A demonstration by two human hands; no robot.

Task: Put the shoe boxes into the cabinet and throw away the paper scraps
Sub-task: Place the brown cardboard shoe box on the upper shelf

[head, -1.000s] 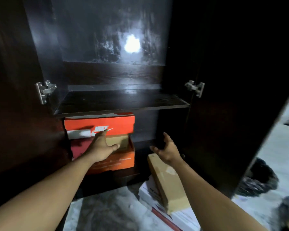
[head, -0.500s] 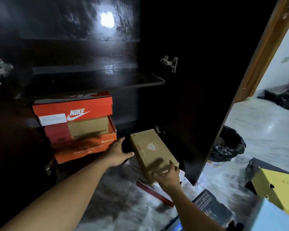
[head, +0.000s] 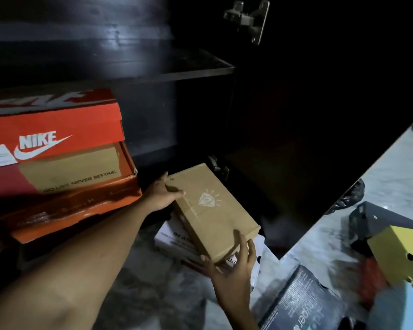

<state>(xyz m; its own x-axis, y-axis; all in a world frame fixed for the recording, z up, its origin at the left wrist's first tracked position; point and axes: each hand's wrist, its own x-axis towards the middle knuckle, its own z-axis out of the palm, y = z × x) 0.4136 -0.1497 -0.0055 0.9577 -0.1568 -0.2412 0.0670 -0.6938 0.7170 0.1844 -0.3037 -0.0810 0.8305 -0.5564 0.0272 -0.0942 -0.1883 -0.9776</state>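
Gripping the brown cardboard box [head: 215,210] at both ends, my two hands have it between them at the foot of the open cabinet [head: 200,67]. My left hand [head: 162,195] clasps its far left corner, thumb laid across the lid and fingers tucked out of sight behind the edge. My right hand [head: 234,270] cups the near end, fingers spread up the side and onto the lid, the palm underneath where I cannot see it. The box carries a pale diamond print and lies tilted across a white box [head: 174,236], most of which it covers; only scraps of that one's lettering show. Whether the brown box is lifted clear or resting on the white one, I cannot tell.

Inside the cabinet, on the left, an orange Nike box [head: 55,129] sits on top of another orange box [head: 65,210] whose front edge looks crushed; both are cut off by the left border. A dark shelf [head: 196,65] runs above them, and everything deeper in is lost in shadow. A metal hinge [head: 250,17] gleams near the top.

To the right, past the dark door [head: 320,115], I make out a black bag [head: 351,194] on the pale floor, a yellow box [head: 401,253], a black box [head: 305,298] with printed text, both smeared by motion blur. I see no paper scraps that I can name with confidence.
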